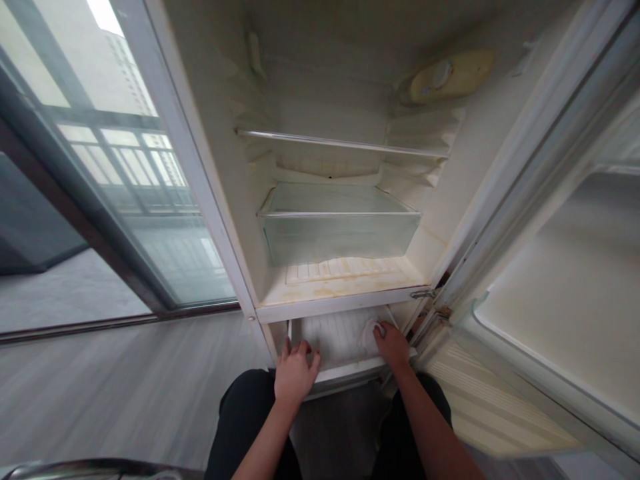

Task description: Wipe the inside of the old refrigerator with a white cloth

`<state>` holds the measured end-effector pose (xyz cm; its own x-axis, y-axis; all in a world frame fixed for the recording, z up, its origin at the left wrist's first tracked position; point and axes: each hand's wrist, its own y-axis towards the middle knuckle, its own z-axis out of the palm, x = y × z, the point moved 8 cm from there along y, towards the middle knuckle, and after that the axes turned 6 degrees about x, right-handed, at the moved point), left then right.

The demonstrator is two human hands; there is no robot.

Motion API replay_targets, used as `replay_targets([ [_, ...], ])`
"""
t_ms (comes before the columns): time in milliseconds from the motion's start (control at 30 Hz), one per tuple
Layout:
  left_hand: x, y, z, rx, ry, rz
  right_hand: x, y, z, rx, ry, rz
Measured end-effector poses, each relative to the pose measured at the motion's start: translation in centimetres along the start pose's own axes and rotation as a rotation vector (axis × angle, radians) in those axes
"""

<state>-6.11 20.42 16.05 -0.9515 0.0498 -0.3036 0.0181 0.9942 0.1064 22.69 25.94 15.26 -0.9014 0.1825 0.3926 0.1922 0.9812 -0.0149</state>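
Note:
In the head view, a white drawer [335, 337] with a ribbed floor is pulled partly out of the lower compartment of an old fridge [327, 303]. My right hand [391, 343] reaches into the drawer's right side, its fingers closed on a crumpled whitish cloth [370, 335] that lies against the drawer floor. My left hand [296, 367] rests at the drawer's front left corner, fingers apart and slightly bent, with nothing held.
Above are a clear crisper box [343, 233], a glass shelf [340, 142] and a yellowish lamp housing [450, 77]. Brownish stains mark the fridge floor. The upper door [575, 267] and ribbed lower door [490, 393] stand open at right. A sliding glass door [165, 220] is at left.

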Motion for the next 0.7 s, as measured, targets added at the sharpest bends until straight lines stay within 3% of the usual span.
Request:
replay_targets([
  [700,-0.06,0.01,-0.21,0.017,-0.013,-0.023,-0.12,0.16,0.25,0.005,0.004,-0.011],
])
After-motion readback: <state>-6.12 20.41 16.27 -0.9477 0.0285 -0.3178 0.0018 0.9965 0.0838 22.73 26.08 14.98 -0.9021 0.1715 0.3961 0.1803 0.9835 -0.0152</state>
